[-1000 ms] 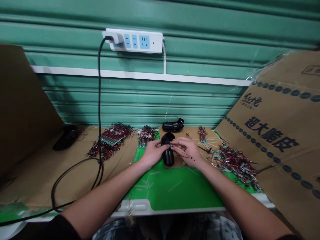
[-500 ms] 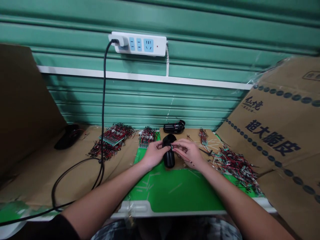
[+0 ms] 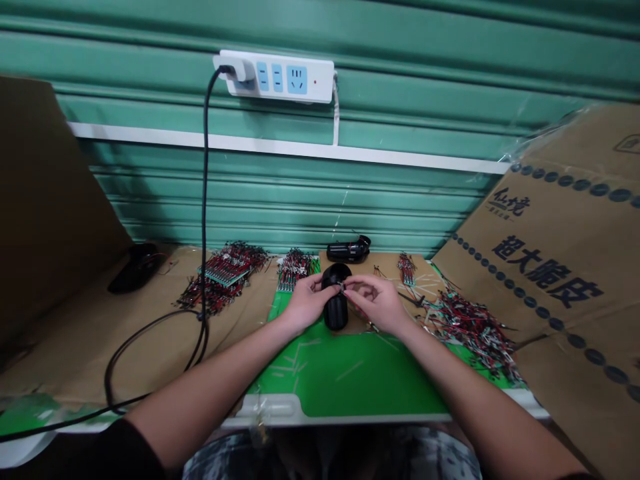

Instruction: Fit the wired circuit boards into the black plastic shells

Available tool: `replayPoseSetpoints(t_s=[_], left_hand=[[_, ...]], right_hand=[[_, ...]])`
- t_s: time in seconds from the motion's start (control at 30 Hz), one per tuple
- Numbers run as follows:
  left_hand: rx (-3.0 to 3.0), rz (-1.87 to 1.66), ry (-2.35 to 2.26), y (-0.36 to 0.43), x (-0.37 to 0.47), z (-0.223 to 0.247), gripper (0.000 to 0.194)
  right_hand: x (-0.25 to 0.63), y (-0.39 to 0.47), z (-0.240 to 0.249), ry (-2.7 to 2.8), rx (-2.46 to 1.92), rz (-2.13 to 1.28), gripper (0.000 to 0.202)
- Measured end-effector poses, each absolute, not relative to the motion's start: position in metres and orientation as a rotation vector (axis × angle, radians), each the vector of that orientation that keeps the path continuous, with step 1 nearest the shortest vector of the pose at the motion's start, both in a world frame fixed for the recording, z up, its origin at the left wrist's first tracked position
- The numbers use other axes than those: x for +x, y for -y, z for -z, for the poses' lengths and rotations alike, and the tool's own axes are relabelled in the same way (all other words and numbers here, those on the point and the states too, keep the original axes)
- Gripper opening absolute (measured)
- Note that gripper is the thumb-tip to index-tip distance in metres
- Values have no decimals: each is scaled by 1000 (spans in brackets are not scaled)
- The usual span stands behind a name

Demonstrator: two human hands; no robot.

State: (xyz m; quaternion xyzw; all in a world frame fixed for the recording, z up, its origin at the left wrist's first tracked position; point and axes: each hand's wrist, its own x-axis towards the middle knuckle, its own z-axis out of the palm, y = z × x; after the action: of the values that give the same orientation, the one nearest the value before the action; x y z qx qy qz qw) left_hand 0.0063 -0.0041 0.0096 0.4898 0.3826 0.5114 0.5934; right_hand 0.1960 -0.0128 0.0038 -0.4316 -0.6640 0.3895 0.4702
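A black, rounded plastic housing (image 3: 336, 315) stands out against the green board, between my two hands. My left hand (image 3: 306, 303) grips its left side, with the thumb lying across the narrow middle. From the right, my right hand (image 3: 379, 301) pinches a small wired circuit board (image 3: 342, 287) at that same middle, close to the left thumb. The fingertips cover most of this small part. Its red and black wires run under the right palm and are largely hidden.
Bundles of wired circuit boards (image 3: 227, 270) lie at left, with a loose wire heap (image 3: 475, 337) at right. Another black housing (image 3: 349, 250) rests behind my hands, and one (image 3: 136, 268) far left. A black cable (image 3: 205, 200) hangs from the power strip (image 3: 280, 77). Cardboard (image 3: 565, 267) walls the right.
My right fingers have closed in on the housing's middle beside the left thumb. The red wires that trailed visibly below the right hand are now mostly tucked beneath it. The view has tilted slightly.
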Motion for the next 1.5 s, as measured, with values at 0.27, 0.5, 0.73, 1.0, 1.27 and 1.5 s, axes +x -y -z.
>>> replayPoseSetpoints(t_s=[0.27, 0.5, 0.73, 1.0, 1.27, 1.5], left_hand=[[1188, -1196, -941, 10, 7, -15, 40], [1211, -1193, -961, 8, 7, -12, 39], [1188, -1180, -959, 7, 8, -9, 38], [904, -1254, -1024, -8, 5, 1, 34], [732, -1205, -974, -5, 5, -6, 37], [782, -1150, -869, 0, 4, -11, 42]], right_hand=[[189, 11, -2, 1474, -1135, -1345, 47], [187, 11, 1, 1466, -1074, -1326, 43], [187, 12, 0, 1545, -1099, -1240, 34], [210, 15, -13, 1917, -890, -897, 43], [208, 29, -30, 2011, -724, -654, 21], [209, 24, -28, 1692, -912, -749, 24]])
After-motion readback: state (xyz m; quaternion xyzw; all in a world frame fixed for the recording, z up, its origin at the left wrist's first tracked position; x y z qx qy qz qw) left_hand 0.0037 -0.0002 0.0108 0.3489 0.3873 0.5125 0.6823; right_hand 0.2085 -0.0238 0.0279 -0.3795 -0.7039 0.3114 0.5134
